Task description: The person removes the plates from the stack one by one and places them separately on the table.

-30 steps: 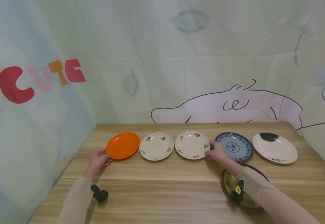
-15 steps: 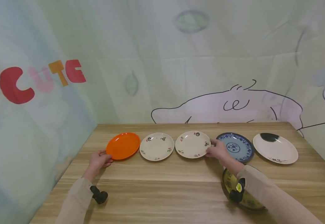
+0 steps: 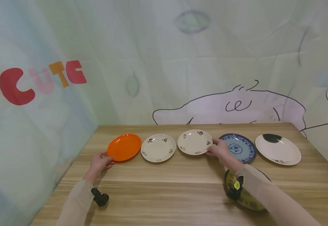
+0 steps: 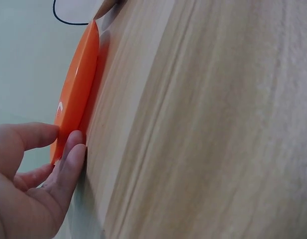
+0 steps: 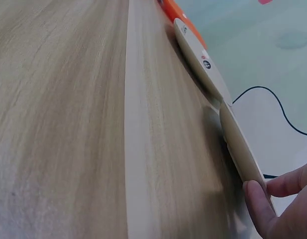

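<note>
My left hand (image 3: pixel 101 161) pinches the near-left rim of an orange plate (image 3: pixel 124 147), which lies at the left end of a row of plates. In the left wrist view the thumb is on top of the orange rim, with fingers beneath it. My right hand (image 3: pixel 218 148) pinches the right rim of a white plate with small floral prints (image 3: pixel 195 142), the third in the row. The right wrist view shows this white plate (image 5: pixel 240 144) raised off the table, a shadow under it. A matching white plate (image 3: pixel 158 148) lies between the two held plates.
Behind my right hand lies a blue patterned plate (image 3: pixel 238 149), and farther right a white plate with a black patch (image 3: pixel 278 149). A dark-rimmed yellow-green plate (image 3: pixel 248 196) sits nearer, partly hidden under my right forearm. A printed curtain (image 3: pixel 164 62) hangs behind the wooden table (image 3: pixel 164 201).
My right hand has lifted the white floral plate off the table and moved it slightly away from me. The left hand and the orange plate stay in place.
</note>
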Motion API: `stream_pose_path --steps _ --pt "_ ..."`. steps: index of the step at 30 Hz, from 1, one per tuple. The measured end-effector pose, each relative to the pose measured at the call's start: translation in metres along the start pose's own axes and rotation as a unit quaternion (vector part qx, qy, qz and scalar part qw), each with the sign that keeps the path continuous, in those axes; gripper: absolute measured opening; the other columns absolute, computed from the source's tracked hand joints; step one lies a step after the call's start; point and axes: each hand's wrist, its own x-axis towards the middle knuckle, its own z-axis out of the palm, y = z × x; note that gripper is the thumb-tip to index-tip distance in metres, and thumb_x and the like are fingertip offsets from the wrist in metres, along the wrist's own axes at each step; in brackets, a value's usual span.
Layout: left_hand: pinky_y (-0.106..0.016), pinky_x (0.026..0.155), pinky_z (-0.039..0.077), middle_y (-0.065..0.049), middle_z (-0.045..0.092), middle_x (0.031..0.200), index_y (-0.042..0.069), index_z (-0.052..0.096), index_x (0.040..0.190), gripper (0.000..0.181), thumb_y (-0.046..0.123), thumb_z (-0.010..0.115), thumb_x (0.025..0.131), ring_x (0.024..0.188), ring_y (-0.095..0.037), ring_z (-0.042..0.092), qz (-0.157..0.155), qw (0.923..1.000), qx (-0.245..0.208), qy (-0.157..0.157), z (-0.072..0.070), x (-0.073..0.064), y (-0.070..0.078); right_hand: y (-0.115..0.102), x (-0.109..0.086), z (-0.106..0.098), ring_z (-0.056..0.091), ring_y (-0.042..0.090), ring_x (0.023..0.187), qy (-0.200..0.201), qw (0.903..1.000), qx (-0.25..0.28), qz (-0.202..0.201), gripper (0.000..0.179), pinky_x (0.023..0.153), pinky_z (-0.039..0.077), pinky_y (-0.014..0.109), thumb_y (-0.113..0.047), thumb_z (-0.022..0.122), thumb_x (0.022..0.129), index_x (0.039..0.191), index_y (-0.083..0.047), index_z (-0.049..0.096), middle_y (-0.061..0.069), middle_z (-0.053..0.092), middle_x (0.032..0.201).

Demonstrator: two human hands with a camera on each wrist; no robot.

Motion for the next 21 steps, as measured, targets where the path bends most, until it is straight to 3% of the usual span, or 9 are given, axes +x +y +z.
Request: stream_pose_path --steps 4,10,17,21 --pt "-0.019 0.057 0.053 -0.028 0.055 0.107 -0.016 0.022 0.134 0.058 0.001 0.052 0.087 0.059 -0.004 0.059 -0.001 1.0 -0.002 0.0 -0.001 -0.001 0.001 0.002 0.003 0.004 0.061 0.02 0.08 0.008 0.9999 0.009 -0.003 0.068 0.067 0.054 0.022 0.011 0.049 0.078 0.14 0.008 0.019 0.033 0.038 0.13" --pt "-0.019 0.057 0.054 -0.011 0.061 0.088 -0.016 0.024 0.133 0.057 0.0 0.053 0.087 0.058 -0.004 0.06 0.001 1.0 -0.004 -0.004 -0.002 -0.002 0.002 0.008 0.003 0.009 0.061 0.016 0.073 0.012 0.9999 -0.007 -0.006 0.064 0.07 0.055 0.025 0.01 0.05 0.082 0.139 0.008 0.021 0.033 0.042 0.126" --pt "-0.019 0.057 0.054 -0.019 0.06 0.096 -0.015 0.025 0.133 0.056 0.0 0.053 0.087 0.059 -0.004 0.06 0.005 1.0 0.001 -0.003 -0.002 -0.002 0.0 0.014 0.002 0.008 0.064 0.017 0.069 -0.002 0.9966 -0.075 -0.035 0.055 0.068 0.056 0.03 0.007 0.053 0.082 0.133 0.011 0.032 0.03 0.057 0.105" --pt "-0.019 0.056 0.053 -0.011 0.062 0.086 -0.015 0.024 0.133 0.056 0.001 0.052 0.088 0.059 -0.003 0.059 0.007 0.9999 0.005 -0.01 -0.003 -0.002 0.001 0.011 -0.002 0.004 0.064 0.019 0.069 -0.024 0.9948 -0.087 -0.047 0.054 0.066 0.056 0.03 0.007 0.054 0.081 0.13 0.013 0.033 0.031 0.058 0.101"
